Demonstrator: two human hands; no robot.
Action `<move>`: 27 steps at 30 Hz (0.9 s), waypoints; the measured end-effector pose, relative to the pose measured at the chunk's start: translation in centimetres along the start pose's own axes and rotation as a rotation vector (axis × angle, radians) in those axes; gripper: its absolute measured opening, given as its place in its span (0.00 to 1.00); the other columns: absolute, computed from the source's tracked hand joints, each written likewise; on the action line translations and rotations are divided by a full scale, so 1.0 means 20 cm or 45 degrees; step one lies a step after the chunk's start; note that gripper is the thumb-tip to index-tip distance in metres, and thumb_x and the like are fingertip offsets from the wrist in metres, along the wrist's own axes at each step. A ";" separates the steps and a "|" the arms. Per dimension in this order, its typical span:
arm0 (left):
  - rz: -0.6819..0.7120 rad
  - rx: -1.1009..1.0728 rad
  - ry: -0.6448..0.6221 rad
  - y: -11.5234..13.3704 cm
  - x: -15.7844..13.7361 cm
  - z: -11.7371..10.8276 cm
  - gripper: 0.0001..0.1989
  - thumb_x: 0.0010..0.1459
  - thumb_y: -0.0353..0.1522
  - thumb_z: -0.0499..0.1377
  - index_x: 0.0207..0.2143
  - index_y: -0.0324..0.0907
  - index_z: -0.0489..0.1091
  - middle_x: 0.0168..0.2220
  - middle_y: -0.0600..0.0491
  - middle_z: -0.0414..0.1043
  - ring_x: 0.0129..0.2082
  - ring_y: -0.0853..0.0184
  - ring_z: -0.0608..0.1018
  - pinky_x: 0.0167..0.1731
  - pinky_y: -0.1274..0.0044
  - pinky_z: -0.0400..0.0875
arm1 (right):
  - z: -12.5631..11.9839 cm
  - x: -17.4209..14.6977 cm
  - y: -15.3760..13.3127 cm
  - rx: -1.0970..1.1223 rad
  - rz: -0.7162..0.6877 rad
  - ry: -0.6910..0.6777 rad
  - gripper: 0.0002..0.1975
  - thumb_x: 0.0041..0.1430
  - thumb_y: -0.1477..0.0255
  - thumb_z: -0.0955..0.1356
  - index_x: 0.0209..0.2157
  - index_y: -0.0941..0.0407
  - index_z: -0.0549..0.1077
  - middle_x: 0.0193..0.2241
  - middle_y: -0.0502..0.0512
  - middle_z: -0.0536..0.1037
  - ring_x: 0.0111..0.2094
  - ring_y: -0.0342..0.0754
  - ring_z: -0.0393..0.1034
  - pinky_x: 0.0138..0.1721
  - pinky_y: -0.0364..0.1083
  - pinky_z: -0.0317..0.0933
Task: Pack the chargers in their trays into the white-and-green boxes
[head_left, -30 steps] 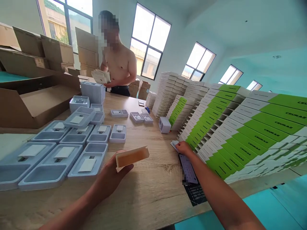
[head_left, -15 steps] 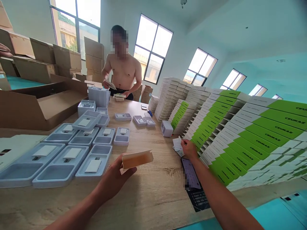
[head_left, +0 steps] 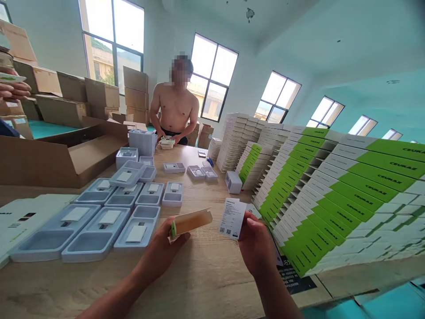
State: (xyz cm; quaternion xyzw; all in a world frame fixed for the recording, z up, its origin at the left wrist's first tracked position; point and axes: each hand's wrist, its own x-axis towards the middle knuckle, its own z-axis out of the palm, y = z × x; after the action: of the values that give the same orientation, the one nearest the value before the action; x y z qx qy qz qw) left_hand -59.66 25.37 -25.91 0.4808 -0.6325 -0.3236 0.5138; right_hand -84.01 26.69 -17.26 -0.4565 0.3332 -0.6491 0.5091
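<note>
Near the middle of the table, my left hand (head_left: pixel 166 248) grips a small cardboard box (head_left: pixel 192 223) from its left end. The box's open brown inside faces me. To the right, my right hand (head_left: pixel 254 243) pinches a white printed card (head_left: pixel 231 217) with small text and QR codes, held up a short way from the box. Behind that hand, another printed card (head_left: pixel 253 210) lies on the table. A phone (head_left: pixel 278 252) is mostly hidden by my right hand and wrist. Pale plastic trays (head_left: pixel 136 228) with white pieces in them sit left of my left hand.
Tall stacks of green and white boxes (head_left: pixel 335 199) fill the right side. A large open carton (head_left: pixel 96 153) stands at the left. Across the table, a person (head_left: pixel 175 108) handles a pile of flat pieces (head_left: pixel 166 142). Another person's hand (head_left: pixel 13 86) shows at the far left.
My right hand has lifted the white card off the table and brought it left towards the box. My left hand keeps its hold. The person across has lowered both hands to the pile.
</note>
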 end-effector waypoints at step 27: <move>0.439 0.156 0.223 -0.06 0.00 -0.01 0.21 0.53 0.24 0.58 0.49 0.48 0.69 0.51 0.48 0.72 0.52 0.58 0.76 0.54 0.63 0.73 | 0.19 -0.22 -0.17 -0.291 0.519 -0.269 0.23 0.43 0.65 0.83 0.41 0.57 0.83 0.39 0.55 0.85 0.40 0.47 0.77 0.47 0.44 0.68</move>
State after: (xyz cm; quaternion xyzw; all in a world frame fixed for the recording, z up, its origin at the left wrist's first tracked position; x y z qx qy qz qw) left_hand -59.20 25.06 -27.02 0.4219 -0.6769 -0.1486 0.5845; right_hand -81.33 31.91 -13.89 -0.4997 0.4345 -0.4401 0.6065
